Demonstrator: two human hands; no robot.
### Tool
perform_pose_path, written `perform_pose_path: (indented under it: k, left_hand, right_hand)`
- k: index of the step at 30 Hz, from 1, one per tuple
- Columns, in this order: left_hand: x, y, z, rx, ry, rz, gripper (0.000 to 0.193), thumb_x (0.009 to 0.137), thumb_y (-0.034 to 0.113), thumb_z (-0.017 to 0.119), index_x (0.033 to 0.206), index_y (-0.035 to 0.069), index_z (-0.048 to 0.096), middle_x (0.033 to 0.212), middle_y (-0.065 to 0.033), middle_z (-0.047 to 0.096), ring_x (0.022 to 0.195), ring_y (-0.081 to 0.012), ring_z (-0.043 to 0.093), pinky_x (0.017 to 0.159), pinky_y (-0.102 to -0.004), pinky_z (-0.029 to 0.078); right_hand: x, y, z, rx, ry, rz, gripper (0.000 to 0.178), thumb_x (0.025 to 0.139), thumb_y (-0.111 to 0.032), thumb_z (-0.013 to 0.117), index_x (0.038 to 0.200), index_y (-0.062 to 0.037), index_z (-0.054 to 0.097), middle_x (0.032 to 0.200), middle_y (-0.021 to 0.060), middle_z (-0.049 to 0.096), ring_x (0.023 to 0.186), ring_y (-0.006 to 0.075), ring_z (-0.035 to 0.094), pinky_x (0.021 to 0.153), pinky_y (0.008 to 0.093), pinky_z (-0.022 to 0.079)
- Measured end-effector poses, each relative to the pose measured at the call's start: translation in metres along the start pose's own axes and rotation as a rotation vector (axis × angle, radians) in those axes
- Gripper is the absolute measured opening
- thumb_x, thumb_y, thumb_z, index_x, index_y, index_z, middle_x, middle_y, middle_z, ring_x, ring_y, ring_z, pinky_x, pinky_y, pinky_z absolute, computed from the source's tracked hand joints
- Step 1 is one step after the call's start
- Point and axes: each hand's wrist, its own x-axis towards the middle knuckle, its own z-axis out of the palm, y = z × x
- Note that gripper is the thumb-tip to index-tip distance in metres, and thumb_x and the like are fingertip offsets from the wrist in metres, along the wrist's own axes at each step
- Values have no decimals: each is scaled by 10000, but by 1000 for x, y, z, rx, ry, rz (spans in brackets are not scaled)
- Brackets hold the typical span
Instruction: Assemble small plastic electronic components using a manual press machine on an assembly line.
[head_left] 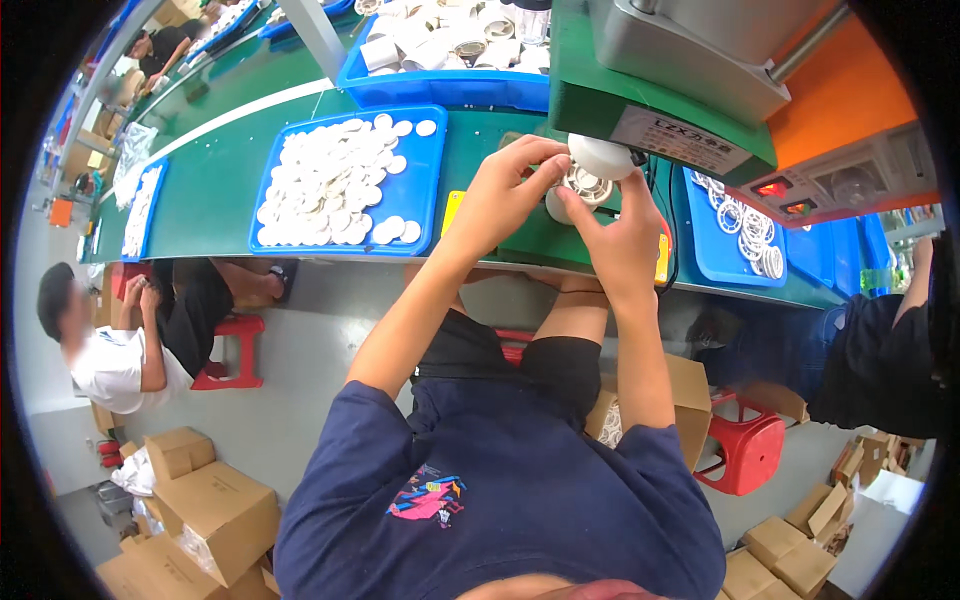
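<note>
My left hand (508, 192) and my right hand (622, 238) meet at a bench press, both closed around a white round plastic part (588, 188) with an open, ringed inside. The left thumb and forefinger pinch its left side. On the near and right side sit the right thumb and fingers. Just above the part is the press's white rounded head (600, 154); I cannot tell whether they touch. Below, a white holder (560, 207) shows partly on the green base (545, 243), mostly hidden by my hands.
Left of the press, a blue tray (431, 165) holds many white discs. Behind it stands a blue bin (440, 93) of white cups. White rings fill a blue tray (712, 262) at the right, beside an orange control box (850, 150). A seated person (130, 340) is at far left.
</note>
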Motion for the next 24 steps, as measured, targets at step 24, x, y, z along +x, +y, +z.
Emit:
perform_pose_path:
  k: [24]
  left_hand:
    - [-5, -2, 12, -110, 112, -105, 260, 992, 170, 652, 1173, -12, 688, 998, -94, 724, 914, -139, 669, 794, -289, 531]
  right_hand:
    - [2, 3, 1, 57, -50, 74, 468, 809, -181, 827, 1204, -37, 623, 1113, 141, 685, 1007, 323, 674, 864, 396, 516]
